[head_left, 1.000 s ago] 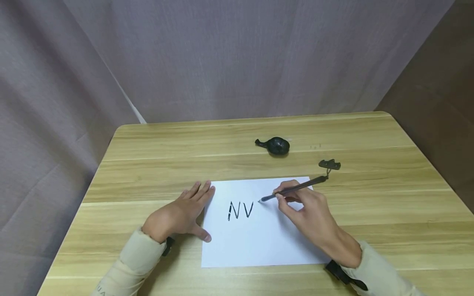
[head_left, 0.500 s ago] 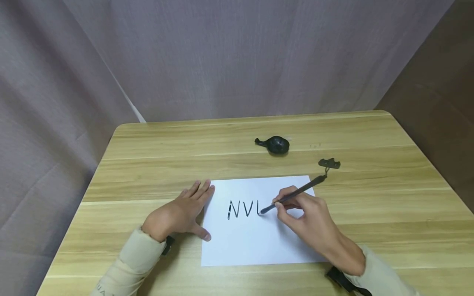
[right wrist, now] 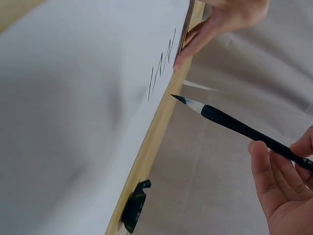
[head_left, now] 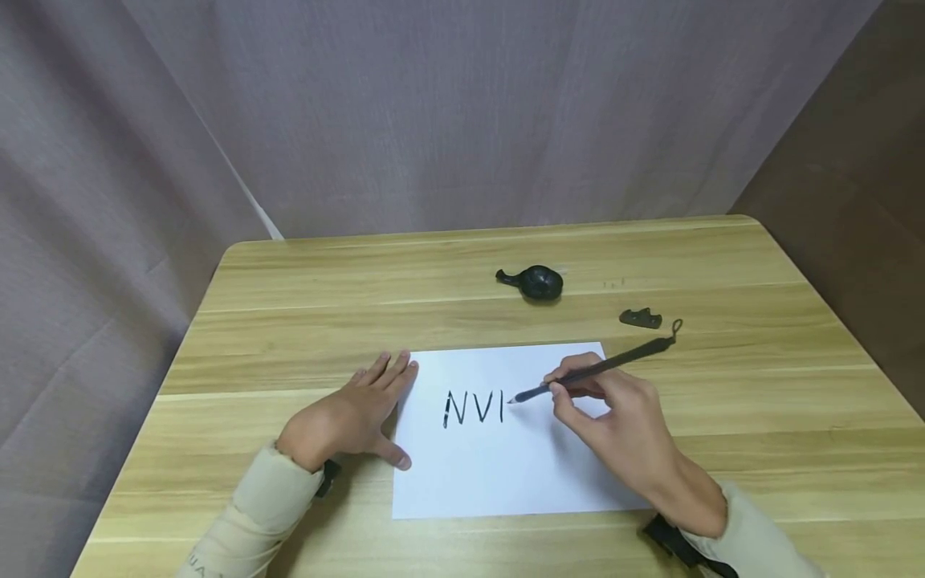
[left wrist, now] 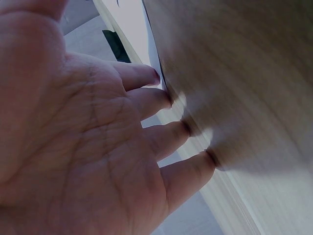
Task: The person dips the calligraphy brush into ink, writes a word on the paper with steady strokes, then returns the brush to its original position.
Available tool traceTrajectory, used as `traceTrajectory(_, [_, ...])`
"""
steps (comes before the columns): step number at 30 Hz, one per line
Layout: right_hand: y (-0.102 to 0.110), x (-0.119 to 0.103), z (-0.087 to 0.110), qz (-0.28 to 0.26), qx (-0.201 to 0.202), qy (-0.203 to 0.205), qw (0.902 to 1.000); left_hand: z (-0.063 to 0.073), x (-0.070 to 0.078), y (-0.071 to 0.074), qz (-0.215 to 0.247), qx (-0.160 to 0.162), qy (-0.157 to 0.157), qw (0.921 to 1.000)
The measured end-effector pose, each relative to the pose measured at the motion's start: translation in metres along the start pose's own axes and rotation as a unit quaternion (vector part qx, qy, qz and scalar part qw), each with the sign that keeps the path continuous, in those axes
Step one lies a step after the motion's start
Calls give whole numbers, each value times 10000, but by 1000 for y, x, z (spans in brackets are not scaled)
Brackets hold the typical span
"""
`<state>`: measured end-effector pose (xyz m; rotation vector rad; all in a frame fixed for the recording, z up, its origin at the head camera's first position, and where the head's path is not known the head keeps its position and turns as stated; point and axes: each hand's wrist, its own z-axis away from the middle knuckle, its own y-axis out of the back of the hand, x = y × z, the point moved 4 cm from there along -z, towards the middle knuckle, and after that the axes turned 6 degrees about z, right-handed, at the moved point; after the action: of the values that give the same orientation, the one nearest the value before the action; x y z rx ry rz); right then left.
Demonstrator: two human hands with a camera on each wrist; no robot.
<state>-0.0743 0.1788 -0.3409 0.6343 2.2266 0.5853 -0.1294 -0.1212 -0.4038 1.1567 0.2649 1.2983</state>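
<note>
A white sheet of paper (head_left: 491, 482) lies on the wooden table, with black strokes (head_left: 473, 408) that read "NVI". My left hand (head_left: 354, 421) lies spread at the sheet's left edge, with the thumb and fingertips on its border. In the left wrist view the four fingers (left wrist: 188, 176) reach down to the table surface. My right hand (head_left: 614, 409) pinches a dark writing brush (head_left: 603, 368) between thumb and fingers, over the right half of the paper. The brush's pale bristles with a black tip (right wrist: 188, 103) hang above the sheet, just right of the last stroke.
A black gourd-shaped dish (head_left: 540, 283) with a short spout stands behind the paper. Right of it lies a small dark brush rest (head_left: 640, 318). The wooden table (head_left: 325, 297) ends at a grey curtain (head_left: 462, 120) at the back and left.
The brush drew a downward stroke after the V, then lifted off and moved slightly right and up with my right hand. My left hand has stayed in place.
</note>
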Motion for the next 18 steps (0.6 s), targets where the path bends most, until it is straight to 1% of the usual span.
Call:
traceTrajectory(7, [2, 7, -2, 48, 165, -8, 9999, 0, 0, 0, -4, 11, -41, 10000])
traceTrajectory(12, [1, 12, -1, 60, 155, -192, 9997, 0, 0, 0, -15, 33, -85, 10000])
traceTrajectory(18, [-1, 17, 1, -1, 188, -151, 9997, -1, -1, -1, -14, 28, -26, 10000])
